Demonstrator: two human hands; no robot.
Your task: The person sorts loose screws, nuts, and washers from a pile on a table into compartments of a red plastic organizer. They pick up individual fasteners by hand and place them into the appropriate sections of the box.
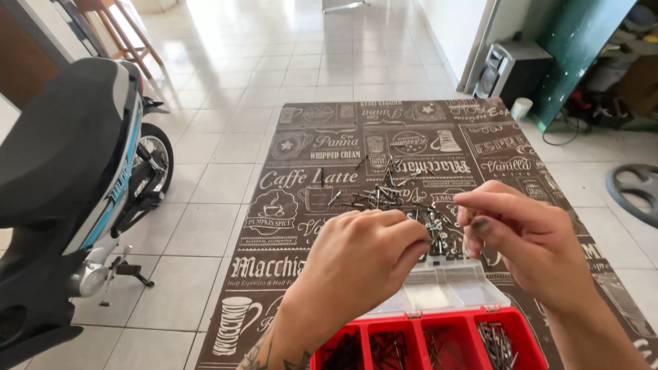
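Nails point(391, 195) lie in a loose dark heap on the patterned worktop point(329, 147), just beyond both raised hands. Near the person sits a red compartment box point(439, 346) with its clear lid point(439, 291) folded open; several compartments already hold nails. The left hand point(363, 264) is curled, fingers drawn together, though I cannot tell what they grip. The right hand point(528, 240) pinches its fingers point(480, 202) together, seemingly on something small. A slip could drop a nail into the wrong compartment, or off toward the tiled floor point(226, 89) beside the scooter point(68, 171).
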